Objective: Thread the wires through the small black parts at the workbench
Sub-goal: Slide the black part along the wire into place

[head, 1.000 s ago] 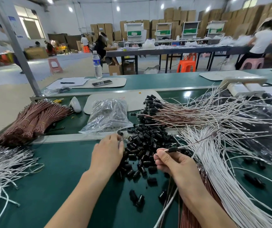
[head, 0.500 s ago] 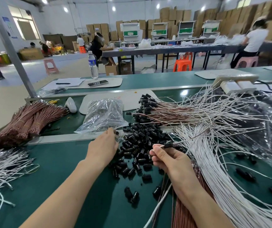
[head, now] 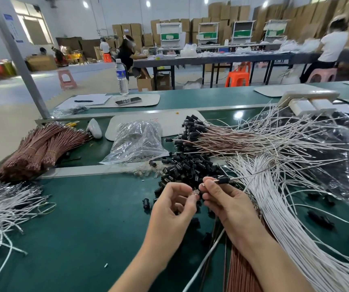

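Right hand [head: 222, 203] pinches wire [head: 251, 175] with black part [head: 223, 179] on it. Left hand [head: 175, 205] pinches tiny clear piece [head: 195, 191]. Done bundle [head: 211, 138] at 1 o'clock; many loose parts [head: 186, 167] at 12, white wires [head: 285, 218] at 3 remain.

Across the floor, a person in black [head: 127, 53] sits at a long dark table [head: 211, 60], and another in a white shirt [head: 333, 47] sits further right on a pink stool [head: 322, 75]. An orange plastic stool [head: 237, 77] stands under that table, and a second pink stool [head: 66, 79] stands alone on the open floor. Cardboard boxes [head: 217, 11] are stacked along the back wall. Closer in, a water bottle [head: 121, 77] stands upright just behind some sheets of paper [head: 97, 98] with a black pen [head: 83, 101] lying on them. Beside them, a pale mat [head: 148, 101] carries a flat handset [head: 128, 101], phone or remote, hard to say. A white power strip [head: 310, 94] sits off right. A grey metal post [head: 15, 55] rises at the left.
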`<state>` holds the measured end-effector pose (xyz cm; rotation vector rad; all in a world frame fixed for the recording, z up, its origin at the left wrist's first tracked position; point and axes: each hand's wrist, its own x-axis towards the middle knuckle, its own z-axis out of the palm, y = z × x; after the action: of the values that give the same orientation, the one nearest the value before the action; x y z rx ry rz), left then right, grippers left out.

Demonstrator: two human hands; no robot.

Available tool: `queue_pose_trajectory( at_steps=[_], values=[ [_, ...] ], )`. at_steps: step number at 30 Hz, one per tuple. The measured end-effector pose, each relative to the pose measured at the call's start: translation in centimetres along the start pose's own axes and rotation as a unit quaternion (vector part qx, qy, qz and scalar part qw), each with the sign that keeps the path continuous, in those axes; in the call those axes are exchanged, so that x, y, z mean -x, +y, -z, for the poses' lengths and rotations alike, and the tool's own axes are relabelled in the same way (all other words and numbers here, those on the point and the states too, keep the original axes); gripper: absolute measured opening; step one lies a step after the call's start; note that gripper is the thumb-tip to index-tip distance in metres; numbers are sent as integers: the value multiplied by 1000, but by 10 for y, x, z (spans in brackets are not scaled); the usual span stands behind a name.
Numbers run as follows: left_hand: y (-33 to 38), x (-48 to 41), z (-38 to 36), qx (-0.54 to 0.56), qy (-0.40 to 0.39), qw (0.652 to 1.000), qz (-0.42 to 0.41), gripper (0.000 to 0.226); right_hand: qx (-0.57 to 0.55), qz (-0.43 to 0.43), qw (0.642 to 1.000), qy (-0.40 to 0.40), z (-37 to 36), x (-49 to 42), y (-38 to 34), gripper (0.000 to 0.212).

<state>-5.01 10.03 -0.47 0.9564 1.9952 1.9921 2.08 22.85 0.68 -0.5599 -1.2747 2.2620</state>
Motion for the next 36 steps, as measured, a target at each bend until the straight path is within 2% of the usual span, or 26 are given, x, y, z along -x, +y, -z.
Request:
queue_pose_trajectory(
  at_steps=[5, 17, 31, 36],
  values=[
    [-4, 0, 1, 9, 27, 1000, -9, 22, 13, -10, 1000, -10, 0, 0, 0, 23],
    [-2, 2, -1, -10, 19, 1000, -18, 22, 8, -21, 999, -30, 2, -1, 2, 36],
    [-6, 2, 0, -16, 19, 999, -21, 19, 27, -30, 998, -52, 1, 1, 2, 34],
    [-7, 2, 0, -18, 13, 1000, -20, 20, 15, -31, 998, -44, 0, 1, 2, 23]
  ],
)
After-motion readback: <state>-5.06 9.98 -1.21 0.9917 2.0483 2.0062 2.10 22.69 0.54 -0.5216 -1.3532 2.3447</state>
